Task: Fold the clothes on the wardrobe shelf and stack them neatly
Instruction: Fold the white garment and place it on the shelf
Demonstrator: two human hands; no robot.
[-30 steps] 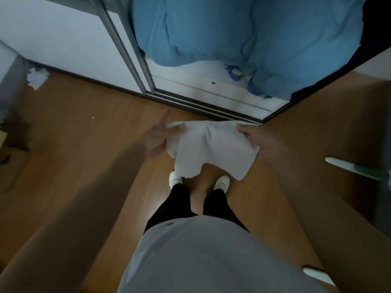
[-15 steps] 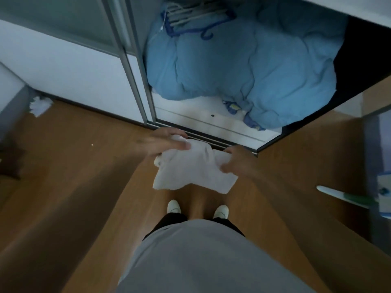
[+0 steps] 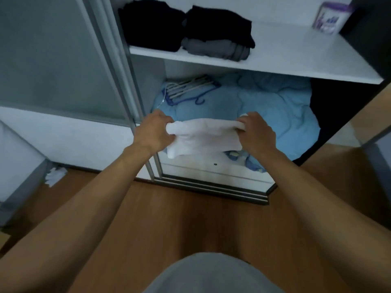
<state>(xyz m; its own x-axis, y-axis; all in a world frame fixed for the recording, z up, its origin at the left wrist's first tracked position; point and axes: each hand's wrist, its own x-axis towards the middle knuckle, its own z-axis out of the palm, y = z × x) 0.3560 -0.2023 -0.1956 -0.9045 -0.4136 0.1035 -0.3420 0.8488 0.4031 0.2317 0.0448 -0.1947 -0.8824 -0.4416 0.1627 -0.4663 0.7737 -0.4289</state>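
In the head view the left hand (image 3: 153, 132) and right hand (image 3: 257, 132) each curl tight round an end of the folded white garment (image 3: 203, 137), held in the air before the blue bedding (image 3: 275, 115), so the fold seems finished and the next move probably calls for lifting it level onto the shelf (image 3: 296, 53) beside the dark folded clothes (image 3: 215, 28).

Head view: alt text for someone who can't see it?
The left hand and right hand grip a white garment by its ends before an open wardrobe. Blue bedding lies behind it; folded dark clothes sit on the shelf above.
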